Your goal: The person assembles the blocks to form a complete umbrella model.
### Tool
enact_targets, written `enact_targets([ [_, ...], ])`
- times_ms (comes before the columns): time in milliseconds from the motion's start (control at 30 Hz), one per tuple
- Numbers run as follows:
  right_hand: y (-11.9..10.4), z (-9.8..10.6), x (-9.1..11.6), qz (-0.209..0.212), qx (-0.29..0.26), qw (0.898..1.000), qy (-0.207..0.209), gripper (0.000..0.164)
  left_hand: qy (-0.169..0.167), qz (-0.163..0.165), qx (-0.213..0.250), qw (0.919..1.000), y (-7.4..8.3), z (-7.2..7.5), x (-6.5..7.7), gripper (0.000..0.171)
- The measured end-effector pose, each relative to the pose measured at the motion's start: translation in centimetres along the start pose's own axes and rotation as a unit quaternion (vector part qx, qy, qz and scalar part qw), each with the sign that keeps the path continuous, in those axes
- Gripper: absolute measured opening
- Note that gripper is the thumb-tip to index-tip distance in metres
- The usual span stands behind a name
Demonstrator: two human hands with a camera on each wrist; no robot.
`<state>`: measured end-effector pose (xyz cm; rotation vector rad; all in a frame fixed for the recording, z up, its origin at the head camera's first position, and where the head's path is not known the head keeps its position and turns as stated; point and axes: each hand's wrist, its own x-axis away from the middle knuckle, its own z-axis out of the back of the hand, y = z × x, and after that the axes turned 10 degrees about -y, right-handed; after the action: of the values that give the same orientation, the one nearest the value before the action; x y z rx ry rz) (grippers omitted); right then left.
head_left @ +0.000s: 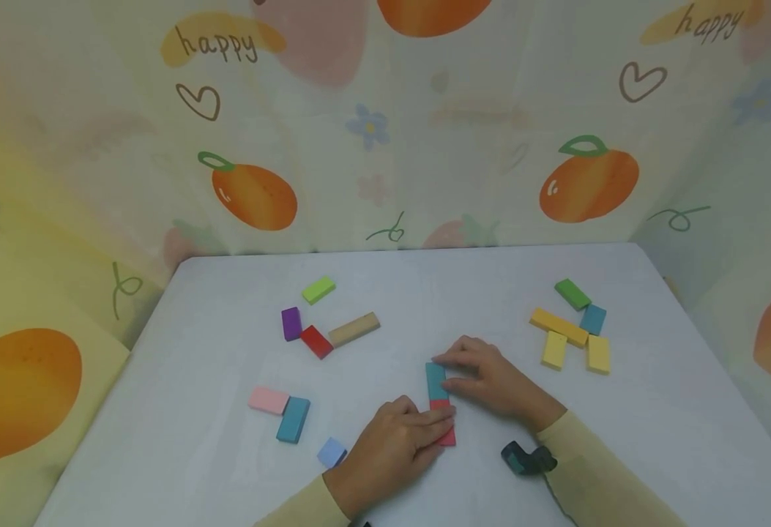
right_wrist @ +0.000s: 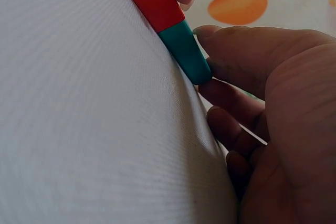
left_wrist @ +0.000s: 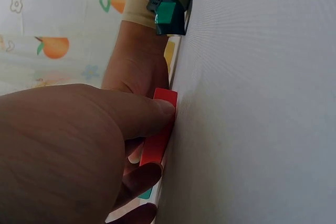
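In the middle front of the table, a teal-blue block (head_left: 436,380) lies end to end with a red block (head_left: 449,438). My left hand (head_left: 395,446) lies across the red block and holds it between thumb and fingers; its fingers cover the block's middle in the head view. The left wrist view has the thumb on one end of this red block (left_wrist: 159,140). My right hand (head_left: 490,379) grips the far end of the teal-blue block, index finger at the end and thumb on the right side. In the right wrist view the teal block (right_wrist: 184,51) meets the red one.
Left of the hands lie a pink block (head_left: 269,400), a blue block (head_left: 293,419) and a light-blue block (head_left: 332,452). Farther back are lime (head_left: 318,290), purple (head_left: 291,323), red (head_left: 316,342) and wooden (head_left: 355,329) blocks. Several yellow, green and blue blocks (head_left: 593,320) group at right.
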<state>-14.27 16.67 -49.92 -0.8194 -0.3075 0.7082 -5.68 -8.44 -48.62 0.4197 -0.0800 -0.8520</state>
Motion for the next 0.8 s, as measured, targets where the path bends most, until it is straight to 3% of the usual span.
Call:
enact_targets([
  [367,-0.1,0.2,0.3,-0.027,-0.029,0.999,0.015,0.049,0.02,0.001,0.016,0.9997,-0.4,-0.2,0.0,0.053],
  [567,-0.1,1.1,0.5,-0.04,-0.03,0.996,0.071,0.043,0.021,0.021,0.02,0.9994,-0.7,-0.1,-0.4,0.055],
  [800,-0.2,2.7,1.1,-0.016,0.001,0.992,0.123,0.042,0.002,0.035,0.022,0.9991,-0.7,0.0,-0.3,0.056],
])
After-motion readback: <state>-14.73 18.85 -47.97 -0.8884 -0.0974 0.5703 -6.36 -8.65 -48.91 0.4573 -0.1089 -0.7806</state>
